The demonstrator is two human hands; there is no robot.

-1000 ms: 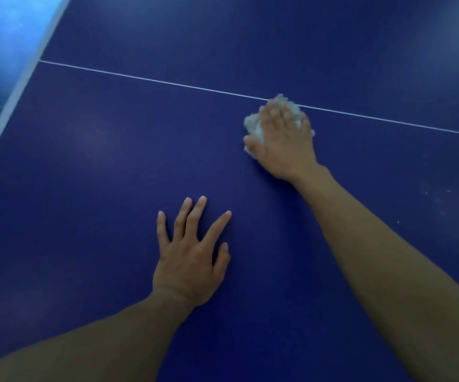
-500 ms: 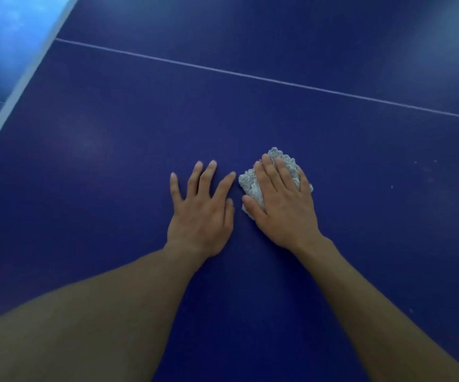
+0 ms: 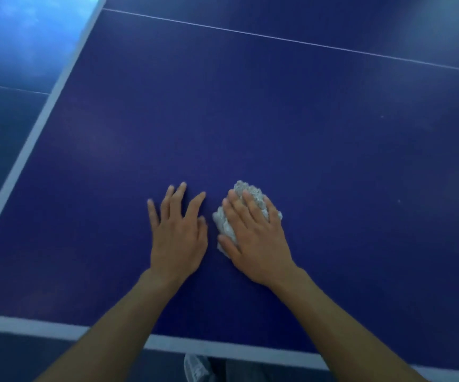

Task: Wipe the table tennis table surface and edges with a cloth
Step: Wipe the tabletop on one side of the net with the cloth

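The dark blue table tennis table (image 3: 319, 139) fills the view. A crumpled white cloth (image 3: 246, 195) lies on it near the middle, and my right hand (image 3: 253, 238) presses flat on top of the cloth with straight fingers, hiding most of it. My left hand (image 3: 178, 238) rests flat on the bare surface just left of the cloth, fingers spread, holding nothing.
A white line (image 3: 291, 41) crosses the table at the far side. The white left edge (image 3: 29, 139) runs diagonally, with blue floor beyond it. The near white edge (image 3: 57, 328) lies below my forearms. A shoe (image 3: 195, 368) shows under the near edge.
My right hand has dragged the cloth from the far white line back toward me, ending beside my left hand. The view has pulled back, and the near table edge is now visible.
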